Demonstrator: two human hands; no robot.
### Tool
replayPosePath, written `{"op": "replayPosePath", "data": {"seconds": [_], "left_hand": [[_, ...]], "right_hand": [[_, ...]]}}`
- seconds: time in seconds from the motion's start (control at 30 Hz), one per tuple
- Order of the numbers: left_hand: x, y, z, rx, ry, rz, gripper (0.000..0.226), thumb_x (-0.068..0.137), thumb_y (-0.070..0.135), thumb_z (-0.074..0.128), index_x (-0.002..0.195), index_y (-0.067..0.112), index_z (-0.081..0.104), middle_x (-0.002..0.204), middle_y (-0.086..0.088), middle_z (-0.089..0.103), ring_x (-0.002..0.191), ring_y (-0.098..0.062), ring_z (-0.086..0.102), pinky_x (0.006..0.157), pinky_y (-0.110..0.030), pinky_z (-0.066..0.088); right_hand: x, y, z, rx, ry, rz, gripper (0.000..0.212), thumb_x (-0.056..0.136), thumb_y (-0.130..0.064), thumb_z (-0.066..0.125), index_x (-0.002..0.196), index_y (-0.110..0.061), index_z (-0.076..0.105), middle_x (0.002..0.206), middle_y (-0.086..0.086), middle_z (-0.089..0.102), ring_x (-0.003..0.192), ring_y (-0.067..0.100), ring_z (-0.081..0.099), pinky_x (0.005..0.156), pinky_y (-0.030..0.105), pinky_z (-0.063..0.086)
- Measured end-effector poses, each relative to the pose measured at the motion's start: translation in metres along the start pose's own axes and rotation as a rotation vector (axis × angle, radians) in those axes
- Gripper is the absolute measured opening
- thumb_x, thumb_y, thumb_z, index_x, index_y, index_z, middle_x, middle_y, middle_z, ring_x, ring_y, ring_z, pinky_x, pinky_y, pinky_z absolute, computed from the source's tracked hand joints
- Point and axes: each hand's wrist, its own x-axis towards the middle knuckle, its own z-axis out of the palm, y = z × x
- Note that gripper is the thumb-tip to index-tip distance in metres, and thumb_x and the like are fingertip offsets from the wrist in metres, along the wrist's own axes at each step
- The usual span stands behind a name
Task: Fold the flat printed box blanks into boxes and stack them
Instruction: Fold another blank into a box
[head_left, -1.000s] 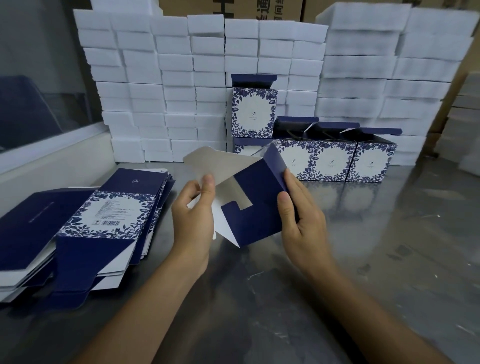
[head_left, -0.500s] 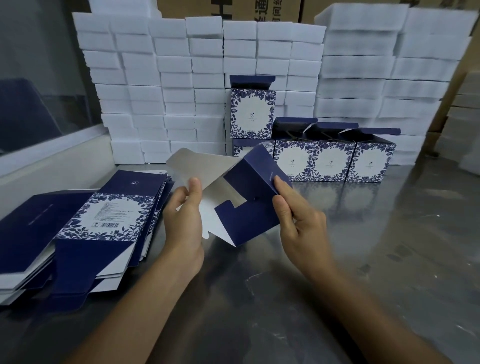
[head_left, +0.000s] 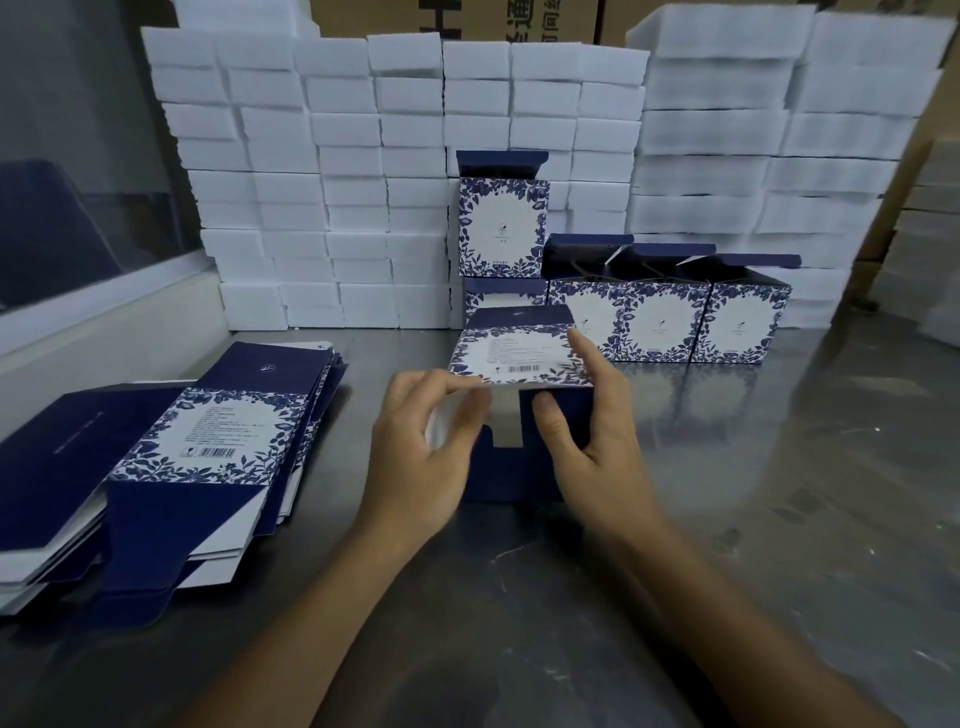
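A half-folded navy box (head_left: 519, 358) with a blue floral label panel on top stands on the steel table in front of me. My left hand (head_left: 421, 457) holds its left side, fingers curled at the near edge of the label panel. My right hand (head_left: 592, 441) grips the right side, thumb on the navy front face and a finger on top. A pile of flat printed blanks (head_left: 171, 467) lies at the left. Three folded boxes with raised lids (head_left: 665, 317) stand in a row behind. Another folded box (head_left: 503, 226) sits on top of a further one at the row's left end.
A wall of stacked white foam blocks (head_left: 363, 171) fills the back of the steel table (head_left: 779, 519). More white stacks (head_left: 779, 130) rise at the right. Brown cartons stand behind them. A grey ledge and window run along the left.
The box blank was tilted with its white inner flaps open between my hands; now it is turned so the label panel faces up and both hands have closed round its sides.
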Motion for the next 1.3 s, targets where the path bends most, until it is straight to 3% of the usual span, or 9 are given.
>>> {"op": "replayPosePath", "data": {"seconds": [0.2, 0.33, 0.43, 0.5, 0.57, 0.67, 0.8, 1.0, 1.3], "left_hand": [[-0.003, -0.004, -0.002, -0.071, -0.112, 0.048, 0.032, 0.088, 0.057, 0.048, 0.101, 0.030, 0.060, 0.110, 0.002, 0.051, 0.105, 0.003, 0.053, 0.087, -0.006, 0.036], [-0.008, -0.005, 0.003, -0.278, -0.280, -0.052, 0.061, 0.084, 0.079, 0.030, 0.125, 0.037, 0.046, 0.133, 0.005, 0.044, 0.127, -0.002, 0.044, 0.105, -0.021, 0.035], [-0.001, -0.005, 0.013, -0.386, -0.222, -0.278, 0.061, 0.091, 0.073, 0.025, 0.136, 0.035, 0.037, 0.155, 0.002, 0.033, 0.143, -0.013, 0.033, 0.114, -0.034, 0.031], [-0.006, -0.007, 0.015, -0.285, -0.281, -0.183, 0.064, 0.086, 0.073, 0.022, 0.144, 0.045, 0.015, 0.158, 0.008, 0.025, 0.144, -0.008, 0.028, 0.116, -0.034, 0.028], [-0.011, -0.012, 0.014, -0.159, -0.273, -0.106, 0.049, 0.090, 0.064, 0.025, 0.134, 0.053, 0.008, 0.150, 0.009, 0.032, 0.134, -0.001, 0.039, 0.109, -0.030, 0.037], [-0.010, -0.018, 0.008, -0.017, -0.165, -0.031, 0.029, 0.090, 0.066, 0.032, 0.105, 0.041, 0.028, 0.113, 0.008, 0.055, 0.090, 0.004, 0.060, 0.071, -0.022, 0.055], [-0.005, -0.024, 0.004, 0.249, -0.035, 0.114, 0.041, 0.093, 0.064, 0.031, 0.085, 0.024, 0.037, 0.077, 0.007, 0.048, 0.068, -0.010, 0.054, 0.052, -0.021, 0.043], [-0.002, -0.017, -0.002, 0.383, 0.095, 0.268, 0.037, 0.101, 0.040, 0.038, 0.072, 0.018, 0.032, 0.062, 0.011, 0.031, 0.052, -0.007, 0.032, 0.049, -0.020, 0.020], [0.000, -0.020, -0.001, 0.343, 0.107, 0.241, 0.031, 0.099, 0.022, 0.044, 0.070, 0.017, 0.035, 0.058, 0.013, 0.030, 0.049, -0.006, 0.030, 0.049, -0.021, 0.021]], "right_hand": [[0.004, -0.005, -0.002, 0.043, 0.108, 0.039, 0.016, 0.090, -0.044, 0.058, 0.102, -0.034, 0.060, 0.131, -0.003, 0.047, 0.134, -0.003, 0.038, 0.109, 0.032, 0.041], [0.004, -0.009, 0.000, 0.090, 0.157, 0.046, 0.027, 0.092, -0.044, 0.057, 0.099, -0.019, 0.064, 0.125, -0.002, 0.050, 0.125, 0.012, 0.050, 0.099, 0.051, 0.048], [0.004, -0.012, 0.000, 0.107, 0.196, 0.068, 0.028, 0.095, -0.044, 0.056, 0.104, -0.018, 0.064, 0.122, 0.000, 0.056, 0.118, 0.019, 0.055, 0.096, 0.053, 0.048], [0.004, -0.014, -0.001, 0.120, 0.193, 0.079, 0.019, 0.097, -0.043, 0.057, 0.105, -0.027, 0.063, 0.115, 0.000, 0.061, 0.113, 0.028, 0.057, 0.093, 0.056, 0.048], [0.005, -0.016, -0.002, 0.122, 0.182, 0.095, 0.019, 0.096, -0.044, 0.056, 0.105, -0.029, 0.063, 0.109, 0.000, 0.065, 0.110, 0.034, 0.057, 0.090, 0.057, 0.049], [0.004, -0.022, -0.002, 0.145, 0.177, 0.098, 0.027, 0.094, -0.045, 0.053, 0.106, -0.023, 0.064, 0.107, 0.002, 0.066, 0.109, 0.033, 0.059, 0.090, 0.057, 0.050], [0.004, -0.029, -0.003, 0.243, 0.141, 0.100, 0.025, 0.099, -0.041, 0.054, 0.113, -0.022, 0.065, 0.118, 0.002, 0.068, 0.121, 0.028, 0.059, 0.098, 0.055, 0.049], [0.004, -0.035, -0.001, 0.325, 0.115, 0.093, 0.012, 0.096, -0.038, 0.054, 0.103, -0.041, 0.063, 0.121, 0.002, 0.069, 0.125, 0.023, 0.058, 0.101, 0.053, 0.049], [0.002, -0.037, 0.001, 0.347, 0.124, 0.068, 0.011, 0.097, -0.038, 0.055, 0.103, -0.041, 0.063, 0.116, 0.001, 0.070, 0.120, 0.024, 0.061, 0.098, 0.054, 0.051]]}}
